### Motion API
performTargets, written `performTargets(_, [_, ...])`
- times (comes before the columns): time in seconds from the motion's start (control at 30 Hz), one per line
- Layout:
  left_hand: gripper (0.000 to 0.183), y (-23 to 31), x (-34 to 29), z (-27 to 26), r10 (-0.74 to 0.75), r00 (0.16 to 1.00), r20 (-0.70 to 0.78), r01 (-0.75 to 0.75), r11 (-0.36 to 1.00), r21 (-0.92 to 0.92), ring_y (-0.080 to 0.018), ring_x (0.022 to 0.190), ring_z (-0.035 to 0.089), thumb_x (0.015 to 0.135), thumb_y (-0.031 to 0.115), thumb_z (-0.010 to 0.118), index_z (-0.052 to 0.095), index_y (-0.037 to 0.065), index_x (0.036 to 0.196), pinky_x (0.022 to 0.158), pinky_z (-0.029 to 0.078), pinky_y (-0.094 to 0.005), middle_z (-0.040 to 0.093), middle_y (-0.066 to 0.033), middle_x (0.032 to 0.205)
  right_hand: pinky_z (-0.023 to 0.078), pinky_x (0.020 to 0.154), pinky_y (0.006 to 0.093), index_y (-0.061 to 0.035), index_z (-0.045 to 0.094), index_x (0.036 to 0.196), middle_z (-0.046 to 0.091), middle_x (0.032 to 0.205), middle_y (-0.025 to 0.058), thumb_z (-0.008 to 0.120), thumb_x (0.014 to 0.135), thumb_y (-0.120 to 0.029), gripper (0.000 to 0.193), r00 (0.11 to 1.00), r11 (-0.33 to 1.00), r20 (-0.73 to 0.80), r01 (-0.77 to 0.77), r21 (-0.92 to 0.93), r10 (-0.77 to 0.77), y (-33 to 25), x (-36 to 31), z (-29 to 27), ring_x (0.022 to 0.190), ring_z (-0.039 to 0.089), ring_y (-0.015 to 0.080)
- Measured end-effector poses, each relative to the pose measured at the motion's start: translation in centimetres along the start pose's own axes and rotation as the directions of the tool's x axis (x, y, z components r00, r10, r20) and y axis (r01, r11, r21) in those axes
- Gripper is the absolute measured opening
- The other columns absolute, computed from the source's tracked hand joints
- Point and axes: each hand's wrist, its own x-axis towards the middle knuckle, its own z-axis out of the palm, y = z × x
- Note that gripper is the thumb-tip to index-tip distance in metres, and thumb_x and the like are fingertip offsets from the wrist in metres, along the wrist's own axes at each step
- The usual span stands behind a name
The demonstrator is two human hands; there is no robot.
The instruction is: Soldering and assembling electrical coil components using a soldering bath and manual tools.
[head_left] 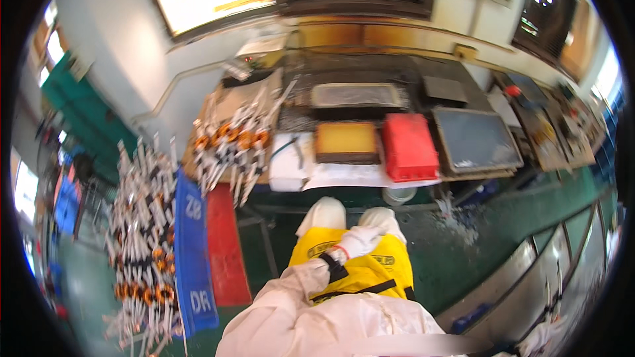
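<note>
My left hand, in a white glove with a dark band at the wrist, lies over a yellow apron on my lap. Its fingers seem stretched out, and nothing shows in them. At the lower right edge a blurred white gloved shape appears to be my right hand, beside thin white leads; its fingers cannot be made out. Ahead on the bench stand a red plastic bin, a shallow tray of yellow material and a white cloth or paper pad.
Copper coils with white-sleeved leads lie on the bench's left end; more coils fill a rack by a blue panel. A grey-topped tray sits right of the bin. Metal sheets stand at the right, and a bucket below the bench.
</note>
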Motion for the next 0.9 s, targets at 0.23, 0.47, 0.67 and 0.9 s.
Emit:
performTargets(0.23, [0.026, -0.2, -1.6, -0.4, 0.013, 0.993, -0.120, -0.018, 0.999, -0.043, -0.0335, 0.097, 0.060, 0.090, 0.025, 0.049, 0.060, 0.013, 0.110, 0.085, 0.049, -0.0419, 0.064, -0.0152, 0.105, 0.034, 0.106, 0.0383, -0.0004, 0.032, 0.139, 0.035, 0.141, 0.0212, 0.045, 0.089, -0.014, 0.054, 0.881, 0.857, 0.110, 0.409, 0.315, -0.461, -15.7, -5.5, 9.6, 0.130, 0.036, 0.0343])
performTargets(0.47, [0.025, -3.3, -4.3, -5.2, -0.172, 0.930, -0.324, 0.141, 0.983, -0.118, -0.0326, 0.102, 0.059, 0.089, 0.021, 0.051, 0.061, 0.013, 0.110, 0.088, 0.048, -0.0399, 0.063, -0.0143, 0.109, 0.045, 0.093, 0.0405, -0.0044, 0.050, 0.123, 0.048, 0.128, 0.0241, 0.057, 0.077, -0.001, 0.047, 0.586, 0.327, 0.071, 0.345, 0.880, -0.807, -37.7, -17.4, 3.0, 0.118, 0.049, 0.0400])
performTargets(0.67, [0.025, -6.1, -10.9, -9.9, -0.408, 0.752, -0.518, 0.371, 0.911, -0.179, -0.0305, 0.102, 0.060, 0.089, 0.021, 0.052, 0.063, 0.010, 0.108, 0.087, 0.049, -0.0366, 0.064, -0.0120, 0.108, 0.054, 0.066, 0.0376, -0.0092, 0.056, 0.114, 0.055, 0.123, 0.0162, 0.060, 0.081, -0.007, 0.033, 0.468, 0.026, -0.040, 0.134, 0.991, -0.883, -46.9, -24.7, -3.0, 0.074, 0.066, 0.0290])
performTargets(0.9, [0.041, -5.2, -15.1, -11.0, -0.672, 0.634, -0.382, 0.650, 0.731, -0.208, -0.0298, 0.105, 0.059, 0.085, 0.045, 0.057, 0.062, 0.013, 0.110, 0.089, 0.047, -0.0364, 0.063, -0.0114, 0.110, 0.051, 0.072, 0.0402, -0.0074, 0.062, 0.098, 0.060, 0.098, 0.0134, 0.065, 0.081, -0.019, 0.021, 0.313, 0.091, 0.032, 0.178, 0.980, -0.949, -47.2, -26.3, -4.6, 0.082, 0.063, 0.0289])
